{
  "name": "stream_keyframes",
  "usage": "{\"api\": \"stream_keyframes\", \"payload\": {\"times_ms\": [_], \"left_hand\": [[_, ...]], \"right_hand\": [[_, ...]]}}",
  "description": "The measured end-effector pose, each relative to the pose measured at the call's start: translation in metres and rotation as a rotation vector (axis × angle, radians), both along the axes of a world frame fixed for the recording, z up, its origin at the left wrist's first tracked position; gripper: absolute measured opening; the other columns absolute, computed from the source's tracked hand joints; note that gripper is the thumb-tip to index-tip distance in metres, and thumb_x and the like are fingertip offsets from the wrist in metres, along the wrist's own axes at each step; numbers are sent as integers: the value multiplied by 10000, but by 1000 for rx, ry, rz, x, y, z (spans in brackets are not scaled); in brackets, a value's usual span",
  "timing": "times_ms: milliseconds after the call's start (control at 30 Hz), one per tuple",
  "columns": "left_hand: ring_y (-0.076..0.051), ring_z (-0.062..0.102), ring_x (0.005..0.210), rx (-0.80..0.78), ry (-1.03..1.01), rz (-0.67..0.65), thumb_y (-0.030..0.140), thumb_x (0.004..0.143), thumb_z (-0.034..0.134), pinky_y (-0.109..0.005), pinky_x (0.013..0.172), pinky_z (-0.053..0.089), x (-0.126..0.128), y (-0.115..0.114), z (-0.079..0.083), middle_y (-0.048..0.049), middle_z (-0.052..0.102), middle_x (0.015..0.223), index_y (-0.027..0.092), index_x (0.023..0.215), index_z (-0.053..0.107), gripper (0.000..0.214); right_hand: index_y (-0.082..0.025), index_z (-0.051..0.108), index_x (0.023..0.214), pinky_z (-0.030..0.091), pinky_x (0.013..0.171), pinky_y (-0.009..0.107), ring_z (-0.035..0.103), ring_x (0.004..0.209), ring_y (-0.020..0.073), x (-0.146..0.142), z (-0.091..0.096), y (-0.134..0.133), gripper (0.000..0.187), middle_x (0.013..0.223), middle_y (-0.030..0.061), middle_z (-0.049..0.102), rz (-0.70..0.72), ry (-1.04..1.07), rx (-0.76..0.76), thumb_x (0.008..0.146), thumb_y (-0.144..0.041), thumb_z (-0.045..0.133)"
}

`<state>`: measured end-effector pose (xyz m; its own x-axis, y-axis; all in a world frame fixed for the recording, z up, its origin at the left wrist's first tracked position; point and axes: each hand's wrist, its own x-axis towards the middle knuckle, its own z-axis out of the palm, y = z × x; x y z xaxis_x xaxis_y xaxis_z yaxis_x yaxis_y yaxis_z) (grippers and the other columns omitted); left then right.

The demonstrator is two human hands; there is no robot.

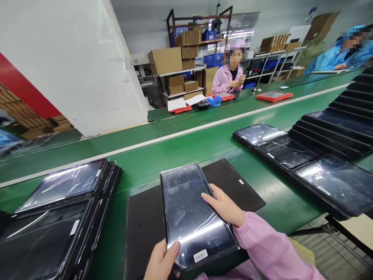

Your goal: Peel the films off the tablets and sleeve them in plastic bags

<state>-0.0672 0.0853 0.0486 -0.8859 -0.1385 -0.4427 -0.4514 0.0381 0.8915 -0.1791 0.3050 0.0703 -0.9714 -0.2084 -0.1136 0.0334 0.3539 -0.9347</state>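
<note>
A tablet point(189, 210) with a dark glossy screen is held between my two hands, tilted above a black mat point(142, 221). A small white barcode label sits near its lower edge. My left hand point(163, 258) grips the lower left corner, thumb on the screen and the other fingers mostly hidden underneath. On the right edge, my right hand point(225, 204) is closed with its thumb over the screen. Another black mat point(236, 182) with a white label shows behind the tablet on the right.
Stacked black trays point(96, 217) holding screens stand at the left. On the right lies a tray point(274, 167) of labelled screens beside a tall pile of black trays point(335, 128). Across the green bench, a person in pink point(223, 79) sits near red-edged tablets point(274, 96).
</note>
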Motion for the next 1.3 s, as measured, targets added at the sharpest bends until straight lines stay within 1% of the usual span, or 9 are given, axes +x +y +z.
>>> {"api": "stream_keyframes", "payload": {"times_ms": [167, 367, 467, 533, 667, 767, 833, 933, 1300], "left_hand": [[-296, 673, 930, -159, 192, -81, 710, 786, 595, -330, 849, 518, -24, 13, -9, -88, 744, 873, 170, 928, 740, 577], [-212, 540, 602, -653, 132, -257, 573, 908, 426, -308, 631, 326, -25, 12, -17, -30, 567, 571, 229, 650, 557, 450], [-215, 549, 591, -818, 93, -258, 537, 909, 430, -305, 607, 264, -27, 2, -16, -23, 507, 536, 229, 577, 378, 456], [-221, 575, 621, -865, 80, -227, 534, 914, 422, -298, 608, 288, -30, -7, -14, -25, 532, 572, 232, 594, 389, 442], [-252, 661, 865, -765, 114, -108, 572, 918, 400, -335, 752, 463, -36, -14, -6, -77, 687, 998, 223, 1019, 635, 433], [-300, 623, 1110, -723, 144, -147, 528, 940, 371, -411, 911, 485, -42, -5, -3, -131, 622, 1238, 168, 1276, 598, 542], [-313, 572, 1199, -664, 156, -181, 502, 948, 372, -446, 993, 459, -46, 5, -3, -139, 599, 1236, 167, 1283, 599, 526], [-310, 544, 1238, -489, 149, -136, 505, 934, 406, -478, 1081, 409, -51, 16, -6, -151, 569, 1257, 165, 1290, 579, 521], [-304, 542, 1292, 54, -13, 135, 466, 818, 646, -382, 1091, 408, -62, 20, 7, -194, 570, 1359, 91, 1320, 551, 633]], "right_hand": [[-193, 602, 1083, 517, 826, 320, 705, 988, 227, -10, -5, 17, 335, 1075, 77, 741, -50, 44, 422, 998, -464, 422], [-179, 621, 886, 430, 695, 330, 707, 821, 284, -28, 0, 9, 371, 865, 111, 743, -13, 61, 718, 979, -509, 479], [-160, 629, 944, 426, 678, 324, 721, 837, 299, -32, 1, -3, 396, 873, 143, 747, -26, 82, 860, 997, -510, 452], [-148, 639, 964, 431, 666, 324, 729, 835, 310, -33, 3, -8, 429, 864, 164, 745, -46, 93, 942, 999, -529, 444], [-161, 665, 856, 445, 654, 344, 735, 836, 337, -34, 7, -3, 494, 819, 164, 742, -81, 75, 1003, 984, -582, 441], [-152, 668, 1056, 464, 668, 355, 739, 868, 333, -33, 5, 4, 489, 873, 144, 754, -83, 51, 962, 998, -565, 413], [-160, 604, 1229, 480, 700, 344, 740, 921, 309, -31, 0, 4, 479, 1001, 133, 761, -41, 55, 912, 1007, -535, 405], [-201, 569, 1254, 482, 744, 334, 734, 971, 292, -28, -7, 0, 416, 1107, 102, 751, -19, 43, 784, 1002, -495, 415], [-231, 527, 1096, 404, 663, 304, 705, 854, 260, -35, -14, 5, 331, 880, 32, 719, -31, 13, 689, 979, -518, 411]]}}
